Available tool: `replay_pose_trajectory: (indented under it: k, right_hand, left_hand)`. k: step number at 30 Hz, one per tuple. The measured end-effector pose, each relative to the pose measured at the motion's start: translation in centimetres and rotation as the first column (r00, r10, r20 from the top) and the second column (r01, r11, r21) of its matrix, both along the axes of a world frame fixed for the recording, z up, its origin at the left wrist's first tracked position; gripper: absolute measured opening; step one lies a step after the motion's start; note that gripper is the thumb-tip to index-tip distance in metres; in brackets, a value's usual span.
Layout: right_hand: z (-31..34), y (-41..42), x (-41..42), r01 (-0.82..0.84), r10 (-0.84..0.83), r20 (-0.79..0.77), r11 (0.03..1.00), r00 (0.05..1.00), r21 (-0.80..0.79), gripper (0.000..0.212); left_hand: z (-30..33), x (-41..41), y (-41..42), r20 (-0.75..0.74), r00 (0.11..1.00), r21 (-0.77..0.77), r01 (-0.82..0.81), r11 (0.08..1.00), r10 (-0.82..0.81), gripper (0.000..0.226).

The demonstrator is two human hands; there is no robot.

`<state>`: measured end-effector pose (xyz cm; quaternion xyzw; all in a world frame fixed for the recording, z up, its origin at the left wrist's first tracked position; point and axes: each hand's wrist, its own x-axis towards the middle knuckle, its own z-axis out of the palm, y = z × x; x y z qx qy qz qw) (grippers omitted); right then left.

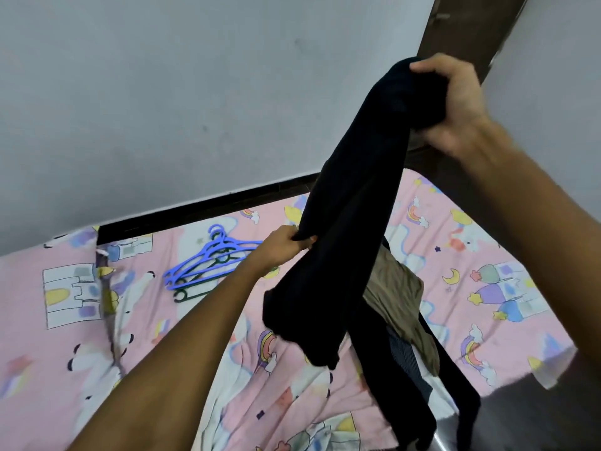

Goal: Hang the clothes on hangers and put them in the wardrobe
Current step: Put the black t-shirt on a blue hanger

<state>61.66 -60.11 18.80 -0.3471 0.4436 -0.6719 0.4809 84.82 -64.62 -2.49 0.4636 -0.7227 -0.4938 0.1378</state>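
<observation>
- Two hands hold one dark garment [354, 222] up over the bed [81, 320], so the step in hand looks like sorting out a piece of clothing before it goes on a hanger.
- The right hand [455, 102] is raised high, its fingers curled round a bunched end of the cloth (thumb on top).
- The left hand [286, 244] is lower, its fingertips pinching an edge of the same cloth partway down; the rest hangs below in loose folds.
- What kind of garment it is cannot be told; no collar or waistband shows plainly.
- A bunch of blue hangers [211, 262], with a dark green one under them, lies on the pink sheet just left of the left hand, untouched.
- More clothes [396, 307], a tan piece and some dark ones, lie in a heap on the bed behind the hanging cloth.
- Next, by my judgement, the garment needs shaking out until its opening is found, then one hand must let go to fetch a hanger.
- The wardrobe is not clearly in view (a brown wooden edge [468, 30] stands behind the right hand, but I cannot tell what it belongs to).
</observation>
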Motion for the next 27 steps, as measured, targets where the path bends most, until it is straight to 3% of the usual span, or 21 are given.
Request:
replay_pose_trajectory:
  k: [3, 6, 8, 9, 11, 13, 15, 18, 21, 22, 24, 27]
  right_hand:
    - [0.1, 1.1, -0.2, 0.052, -0.048, -0.081, 0.997, 0.996, 0.050, 0.004]
    - [-1.3, 2.1, -1.3, 0.076, -0.068, -0.076, 0.991, 0.995, 0.107, 0.030]
    - [-2.5, 2.7, -2.1, 0.097, -0.086, -0.071, 0.982, 0.994, 0.163, 0.020]
    - [-3.2, 2.8, -2.5, 0.134, -0.116, -0.090, 0.967, 0.989, 0.216, 0.012]
    - [-4.6, 2.6, -3.0, 0.221, -0.156, -0.214, 0.920, 0.964, 0.324, 0.023]
    - [-5.6, 2.2, -3.1, 0.261, -0.118, -0.370, 0.893, 0.922, 0.366, 0.035]
    - [-6.2, 1.8, -2.7, 0.262, -0.037, -0.528, 0.896, 0.848, 0.359, 0.042]
    - [-6.1, 1.9, -0.6, 0.189, 0.186, -0.754, 0.905, 0.631, 0.381, 0.029]
    - [-6.2, 1.9, 3.0, -0.094, 0.378, -0.812, 0.922, 0.444, 0.377, 0.075]
    - [-6.4, 2.0, 4.9, -0.182, 0.394, -0.823, 0.919, 0.409, 0.350, 0.080]
    - [-7.3, 1.7, 8.2, -0.301, 0.352, -0.813, 0.926, 0.464, 0.229, 0.065]
    - [-7.6, 1.3, 12.1, -0.317, 0.288, -0.632, 0.946, 0.719, 0.070, 0.018]
  left_hand:
    - [2.8, 1.1, 0.5, -0.159, 0.983, -0.019, -0.091, 0.996, 0.086, 0.011]
    - [6.2, 3.8, -0.2, -0.278, 0.933, -0.020, -0.241, 0.970, 0.227, 0.015]
    - [8.5, 5.8, -0.6, -0.308, 0.913, -0.007, -0.284, 0.959, 0.269, 0.016]
    - [9.6, 6.4, -0.7, -0.327, 0.909, 0.003, -0.272, 0.962, 0.258, 0.018]
    - [11.7, 7.2, -0.7, -0.317, 0.932, -0.050, -0.202, 0.978, 0.176, 0.020]
    - [13.0, 7.5, -0.8, -0.189, 0.979, -0.246, -0.118, 0.962, 0.072, 0.020]
    - [14.1, 7.2, -0.8, -0.043, 0.998, -0.433, -0.051, 0.900, 0.036, 0.021]
    - [15.8, 6.1, -0.1, 0.020, 1.000, -0.563, 0.029, 0.826, -0.022, 0.018]
    - [17.0, 5.2, -0.4, 0.127, 0.986, -0.627, 0.166, 0.761, -0.110, 0.017]
    - [17.3, 4.9, -0.5, 0.170, 0.976, -0.633, 0.216, 0.744, -0.139, 0.017]
    - [18.3, 4.5, -0.5, 0.228, 0.953, -0.622, 0.301, 0.723, -0.200, 0.020]
    - [19.6, 5.4, -0.4, 0.246, 0.946, -0.608, 0.319, 0.727, -0.210, 0.022]
